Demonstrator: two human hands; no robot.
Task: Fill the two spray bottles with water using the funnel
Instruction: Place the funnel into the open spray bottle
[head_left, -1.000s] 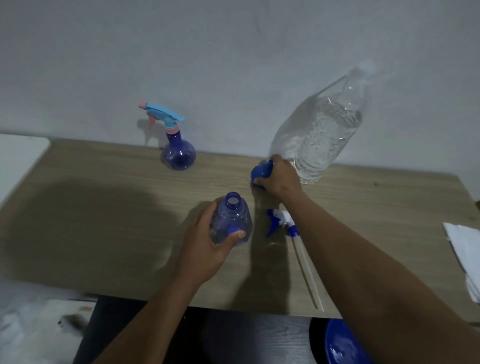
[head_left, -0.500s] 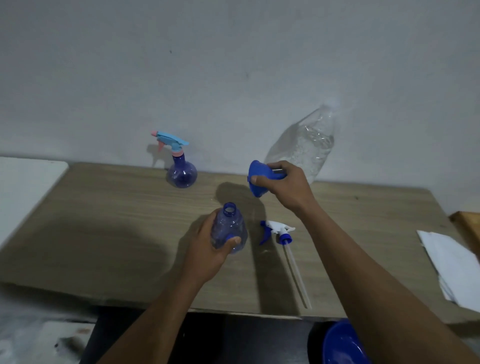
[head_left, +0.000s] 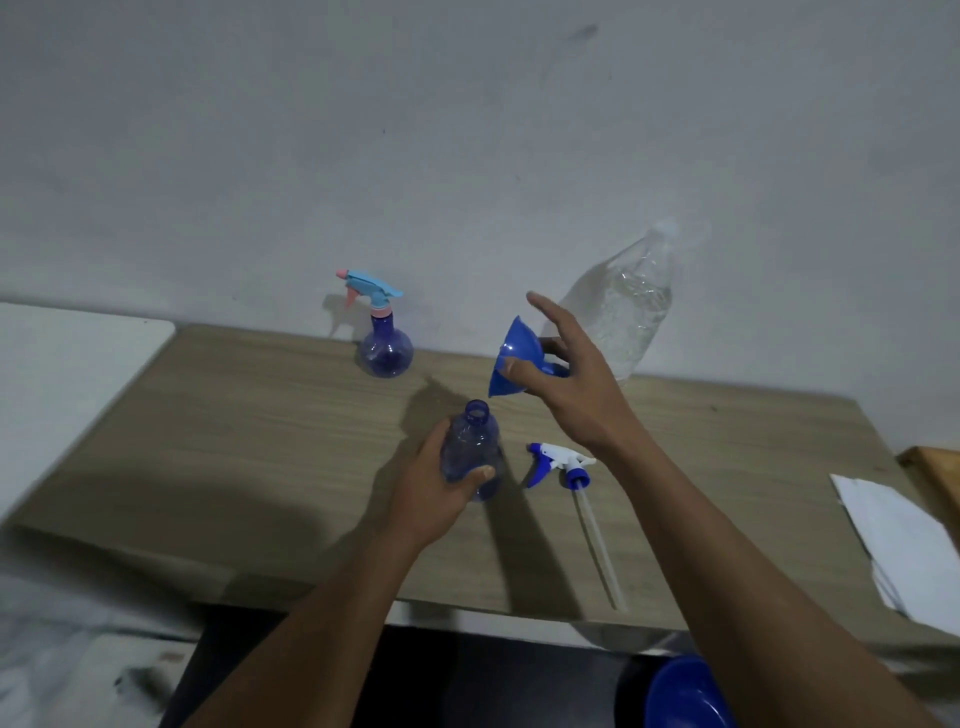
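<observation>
**Blue plastic funnel in my right hand, open bottle in my left**

Blue funnel (head_left: 511, 358) first: my right hand (head_left: 571, 384) holds it in the air above the wooden table (head_left: 260, 441). My thumb presses on the outside of its bowl and my curled fingers sit behind, near the spout, while one finger sticks out straight above the rim. The funnel is tipped on its side with its wide mouth facing left. It hangs just up and to the right of the open spray bottle (head_left: 470, 452) and does not touch it.

My left hand (head_left: 436, 493) grips that bottle around its body, thumb across the front and fingers wrapped behind. It stands upright on the table with its neck uncapped.

Its white-and-blue spray head (head_left: 558, 460) lies flat on the table just right of the bottle, and its long tube points toward the near edge.

The second spray bottle (head_left: 387, 343), round-bodied with a light blue and pink trigger screwed on, stands by the wall, well apart to the left. A big clear water bottle (head_left: 623, 317) stands at the back behind my right hand. White paper (head_left: 904, 545) lies at the table's right end.
</observation>
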